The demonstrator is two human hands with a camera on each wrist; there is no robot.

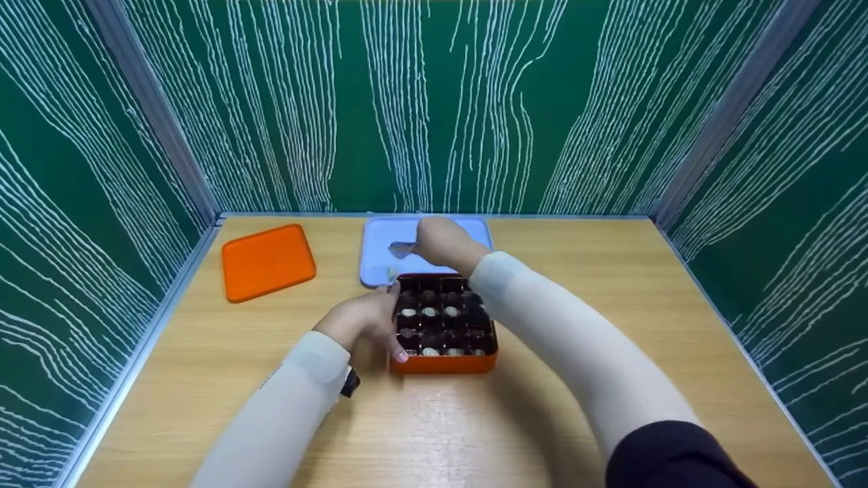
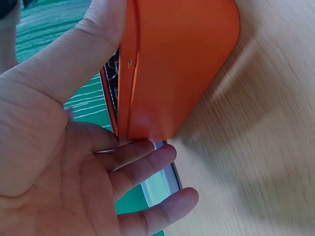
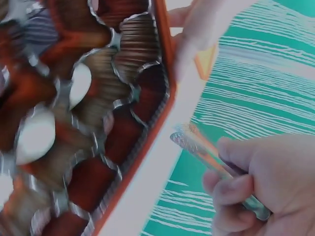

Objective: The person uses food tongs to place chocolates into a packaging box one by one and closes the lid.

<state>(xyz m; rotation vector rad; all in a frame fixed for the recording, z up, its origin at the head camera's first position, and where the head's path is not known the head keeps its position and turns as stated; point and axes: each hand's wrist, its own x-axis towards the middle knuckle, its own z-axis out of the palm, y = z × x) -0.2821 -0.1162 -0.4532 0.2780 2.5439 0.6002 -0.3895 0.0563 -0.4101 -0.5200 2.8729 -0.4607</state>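
In the head view my right hand [image 1: 444, 242] is over the blue tray [image 1: 374, 254], behind the chocolate box. It grips small metal tongs [image 3: 204, 156], whose tips point left in the head view. My left hand [image 1: 363, 322] rests along the left side of the orange chocolate box [image 1: 444, 364], thumb at the near corner and fingers toward the far one. In the left wrist view its fingers are loosely extended against the box's orange wall [image 2: 182, 69]. Dark and white chocolates [image 1: 429, 312] sit in the box's dark insert; my right forearm covers part of its right side.
An orange lid [image 1: 268, 263] lies on the wooden table [image 1: 583, 285] at the back left. A small pale yellowish item [image 1: 391, 273] is at the near-left part of the blue tray. Green panels [image 1: 447, 135] with white lines enclose the back and sides.
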